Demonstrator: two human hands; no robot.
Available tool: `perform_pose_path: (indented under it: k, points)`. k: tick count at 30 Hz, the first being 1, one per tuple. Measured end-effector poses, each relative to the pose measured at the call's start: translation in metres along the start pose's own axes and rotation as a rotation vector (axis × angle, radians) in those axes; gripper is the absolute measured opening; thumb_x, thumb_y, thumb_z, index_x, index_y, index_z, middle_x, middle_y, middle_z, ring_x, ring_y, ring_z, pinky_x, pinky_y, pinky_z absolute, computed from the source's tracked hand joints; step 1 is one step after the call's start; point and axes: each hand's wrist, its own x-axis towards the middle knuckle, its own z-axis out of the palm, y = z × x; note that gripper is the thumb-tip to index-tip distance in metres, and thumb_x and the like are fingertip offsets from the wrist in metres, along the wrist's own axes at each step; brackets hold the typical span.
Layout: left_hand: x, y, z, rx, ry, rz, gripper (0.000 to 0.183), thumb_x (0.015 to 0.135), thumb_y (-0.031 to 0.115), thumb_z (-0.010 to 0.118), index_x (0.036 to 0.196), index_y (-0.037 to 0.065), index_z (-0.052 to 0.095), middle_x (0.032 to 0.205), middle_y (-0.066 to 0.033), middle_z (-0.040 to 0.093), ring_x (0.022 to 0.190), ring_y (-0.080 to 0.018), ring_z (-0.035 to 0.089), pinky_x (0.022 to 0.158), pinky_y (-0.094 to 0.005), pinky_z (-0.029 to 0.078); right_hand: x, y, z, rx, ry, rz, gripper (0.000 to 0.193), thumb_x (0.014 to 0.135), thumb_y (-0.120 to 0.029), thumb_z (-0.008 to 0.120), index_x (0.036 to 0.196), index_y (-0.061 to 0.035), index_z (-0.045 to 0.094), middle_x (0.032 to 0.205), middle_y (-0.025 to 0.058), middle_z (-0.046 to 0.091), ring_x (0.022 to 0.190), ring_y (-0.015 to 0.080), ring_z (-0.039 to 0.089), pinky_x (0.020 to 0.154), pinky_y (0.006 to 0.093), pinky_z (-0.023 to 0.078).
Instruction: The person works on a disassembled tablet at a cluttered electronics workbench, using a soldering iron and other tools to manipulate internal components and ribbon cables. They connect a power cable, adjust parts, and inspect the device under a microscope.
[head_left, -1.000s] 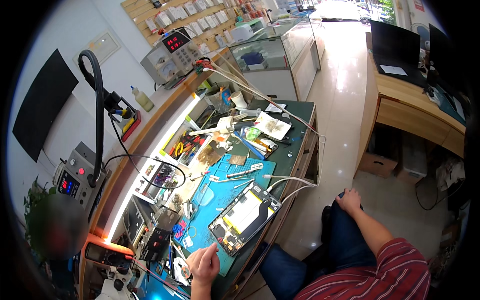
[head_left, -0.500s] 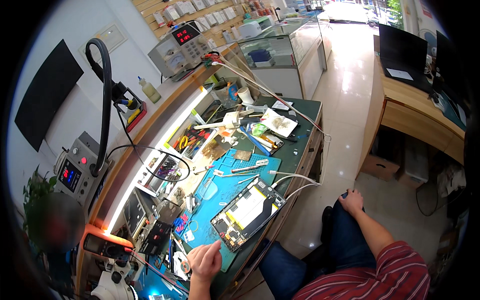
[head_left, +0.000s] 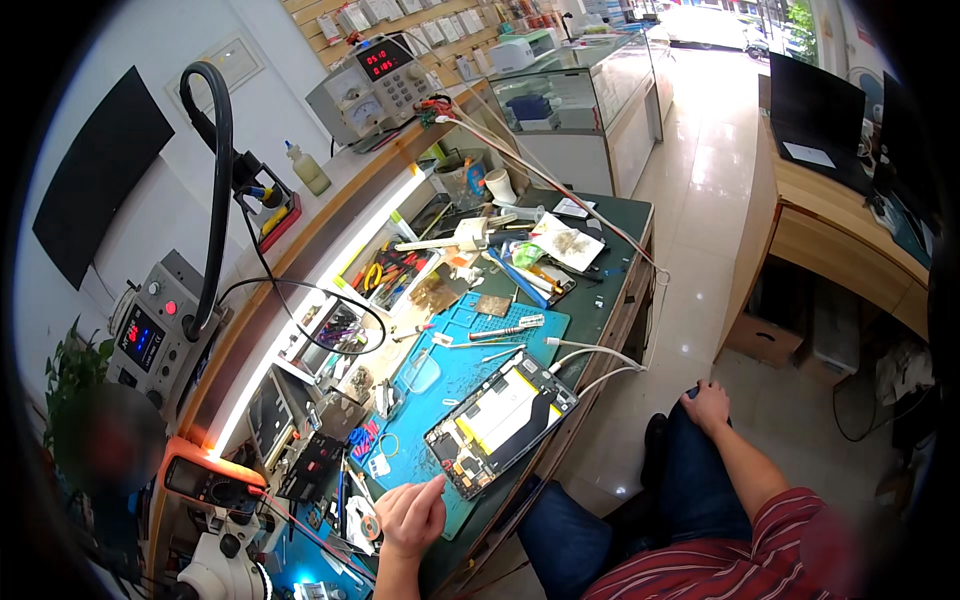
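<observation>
An opened tablet (head_left: 500, 425) lies back side up and slanted on a blue work mat (head_left: 415, 425), its pale battery and circuit board bare. A white cable (head_left: 595, 350) reaches its far right corner. By the near left corner is my left hand (head_left: 412, 515), fingers curled and pressed together. Whether its fingertips touch the tablet, or pinch something small, I cannot make out. My right hand (head_left: 707, 405) lies on my knee with its fingers spread, holding nothing. A screwdriver (head_left: 497, 333) rests on the mat beyond the tablet.
An orange multimeter (head_left: 210, 475) and a white microscope (head_left: 225, 560) stand at the near left. A bench power supply (head_left: 370, 88) sits on the shelf. Pliers (head_left: 378, 275) and other tools crowd the bench's back. A thick black hose (head_left: 215, 200) arches overhead at left.
The whole view has shifted a little, so the bench sits slightly further right and lower in it. Both hands keep much the same pose and place.
</observation>
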Motion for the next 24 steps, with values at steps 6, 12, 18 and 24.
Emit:
perform_pose_path:
  k: [6, 12, 18, 24]
  points:
    - [0.001, 0.000, 0.000, 0.004, -0.006, 0.004, 0.034, 0.078, -0.008, 0.069, 0.110, 0.000, 0.076, 0.078, -0.0071, 0.073, 0.060, -0.0208, 0.069, 0.055, -0.0313, 0.053, 0.001, 0.000, -0.001, -0.001, 0.004, 0.005, 0.065, 0.090, -0.049, 0.066, 0.141, -0.0097, 0.066, 0.137, 0.0194, 0.064, 0.130, 0.0377, 0.061, 0.109, 0.0502, 0.050]
    - [-0.002, -0.001, -0.001, 0.003, -0.006, -0.002, 0.035, 0.077, -0.008, 0.071, 0.110, 0.001, 0.077, 0.079, -0.0070, 0.073, 0.061, -0.0211, 0.069, 0.055, -0.0315, 0.053, 0.003, -0.001, 0.001, 0.004, 0.025, -0.015, 0.064, 0.090, -0.049, 0.067, 0.141, -0.0100, 0.066, 0.136, 0.0197, 0.065, 0.128, 0.0388, 0.062, 0.108, 0.0500, 0.051]
    - [0.004, -0.001, -0.003, 0.010, -0.007, 0.011, 0.036, 0.078, -0.007, 0.073, 0.112, 0.002, 0.078, 0.080, -0.0057, 0.073, 0.063, -0.0200, 0.070, 0.056, -0.0311, 0.054, 0.001, 0.000, 0.001, 0.007, 0.033, -0.015, 0.063, 0.090, -0.049, 0.069, 0.138, -0.0089, 0.067, 0.133, 0.0209, 0.066, 0.126, 0.0395, 0.063, 0.107, 0.0490, 0.052]
    - [0.003, -0.004, -0.002, 0.025, 0.002, 0.036, 0.040, 0.080, -0.001, 0.076, 0.119, 0.003, 0.076, 0.084, -0.0025, 0.073, 0.063, -0.0159, 0.067, 0.056, -0.0292, 0.054, 0.007, 0.006, 0.005, 0.017, 0.044, -0.059, 0.062, 0.091, -0.049, 0.071, 0.137, -0.0065, 0.068, 0.136, 0.0231, 0.065, 0.126, 0.0411, 0.063, 0.108, 0.0501, 0.051]
